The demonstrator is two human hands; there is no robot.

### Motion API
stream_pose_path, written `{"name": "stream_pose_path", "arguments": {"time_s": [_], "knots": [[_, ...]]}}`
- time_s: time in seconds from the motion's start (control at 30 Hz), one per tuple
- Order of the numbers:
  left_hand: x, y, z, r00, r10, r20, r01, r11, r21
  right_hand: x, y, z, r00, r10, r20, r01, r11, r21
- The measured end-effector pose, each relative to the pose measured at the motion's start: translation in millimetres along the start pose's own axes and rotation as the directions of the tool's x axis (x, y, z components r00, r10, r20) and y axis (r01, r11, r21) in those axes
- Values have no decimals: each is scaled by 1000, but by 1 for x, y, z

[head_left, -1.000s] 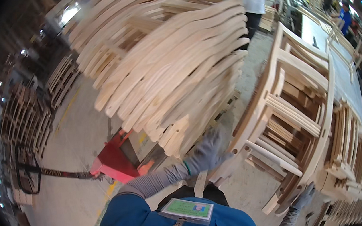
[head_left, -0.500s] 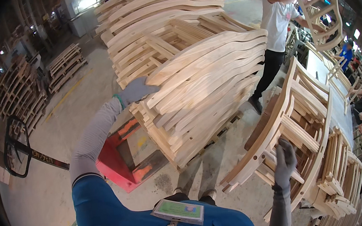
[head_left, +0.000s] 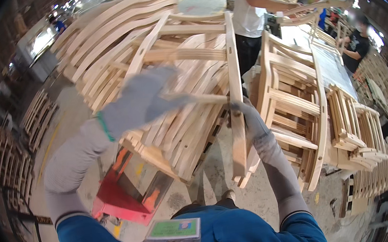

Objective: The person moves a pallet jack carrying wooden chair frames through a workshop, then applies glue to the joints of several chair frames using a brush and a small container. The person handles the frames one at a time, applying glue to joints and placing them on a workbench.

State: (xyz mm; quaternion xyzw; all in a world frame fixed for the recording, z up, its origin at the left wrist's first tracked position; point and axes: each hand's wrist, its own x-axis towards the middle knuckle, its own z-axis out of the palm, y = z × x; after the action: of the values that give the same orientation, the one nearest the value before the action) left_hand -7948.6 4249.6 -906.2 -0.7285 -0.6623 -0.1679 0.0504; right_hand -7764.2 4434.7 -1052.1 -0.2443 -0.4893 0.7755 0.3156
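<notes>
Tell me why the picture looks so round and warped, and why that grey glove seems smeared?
Head view: a fisheye lens bends straight edges toward the dark round rim, so the stacked chair frames at the right curve. The left hand is streaked with motion blur, while the right hand on the wooden frame looks sharper. Bright ceiling lights glare along the upper edge; the distant background is soft.

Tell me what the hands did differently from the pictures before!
Both gloved hands have taken hold of a wooden chair frame and lifted it. The left hand, which rested on the stack of curved wooden parts, now grips a rail. The right hand, which was low by the assembled frames, now holds the upright post. The red pallet jack stayed put.
</notes>
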Motion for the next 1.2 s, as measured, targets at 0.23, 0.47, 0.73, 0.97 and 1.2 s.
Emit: {"name": "stream_pose_path", "arguments": {"time_s": [0.23, 0.47, 0.73, 0.97, 1.2], "knots": [[-136, -70, 106, 758, -642, 114, 623, 661, -417, -88, -2, -57, 992, -85, -95, 51, 949, -310], [-170, -29, 201, 604, -783, 146, 495, 225, -839, -54, 40, -99, 956, 70, -284, -107, 988, -114], [-161, -61, 272, 620, -682, 388, 364, -188, -912, -104, -22, -41, 910, -248, -332, 94, 903, -418], [-112, -25, 260, 766, -630, 127, 124, -49, -991, -202, -49, -39, 777, -444, -446, 223, 857, -465], [-52, 46, 178, 920, -386, -61, 46, 262, -964, -287, -66, -71, 532, -530, -660, 404, 844, -353]]}}
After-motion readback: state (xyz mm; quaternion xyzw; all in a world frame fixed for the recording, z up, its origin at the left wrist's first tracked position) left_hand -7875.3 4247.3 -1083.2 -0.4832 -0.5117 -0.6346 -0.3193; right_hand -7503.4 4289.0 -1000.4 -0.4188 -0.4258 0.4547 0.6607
